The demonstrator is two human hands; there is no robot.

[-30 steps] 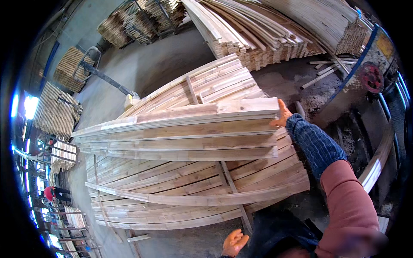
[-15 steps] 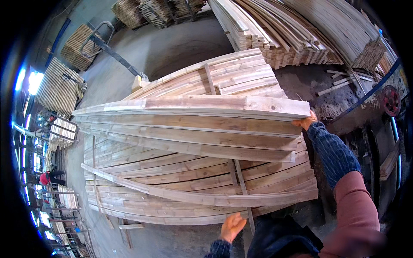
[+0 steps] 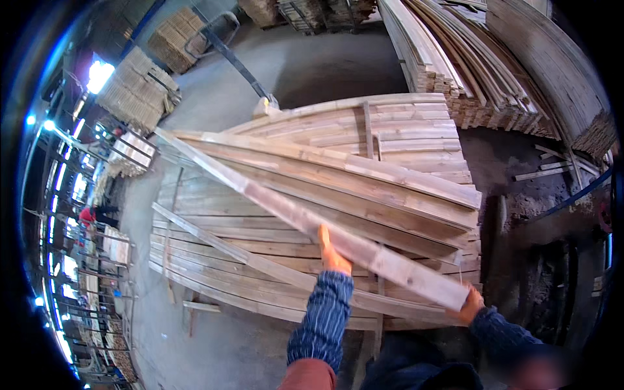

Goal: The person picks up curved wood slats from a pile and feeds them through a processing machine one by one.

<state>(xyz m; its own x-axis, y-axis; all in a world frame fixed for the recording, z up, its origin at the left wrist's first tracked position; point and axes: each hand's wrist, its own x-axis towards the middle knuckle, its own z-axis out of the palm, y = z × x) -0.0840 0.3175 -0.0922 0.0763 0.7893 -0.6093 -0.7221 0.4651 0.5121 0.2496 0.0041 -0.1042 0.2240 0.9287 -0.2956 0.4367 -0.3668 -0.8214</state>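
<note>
A long pale plank [image 3: 290, 215] slants across the view from far left to near right. At its near right end my right hand [image 3: 470, 305] grips it, fingers curled round the end. My left hand [image 3: 334, 256] takes hold of its near edge around the middle, thumb up against the face; the fingers beneath are hidden. Beyond it several overlapping boards [image 3: 364, 188] lie fanned out on a broad stack of planks [image 3: 416, 138]. Nearer to me, a single narrow board [image 3: 253, 260] rests slantwise on the stack's lower boards.
Behind the stack stands a pallet jack handle [image 3: 234, 62]. Large piles of lumber [image 3: 455, 71] fill the far right, and a bundle of boards [image 3: 138, 88] stands far left. A person in red [image 3: 88, 216] is at the left. Loose offcuts [image 3: 543, 174] lie on the floor at right.
My right hand has come down toward me, bringing a plank off the fanned boards. My left hand has risen from the stack's near edge onto that plank. The whole view has turned.
</note>
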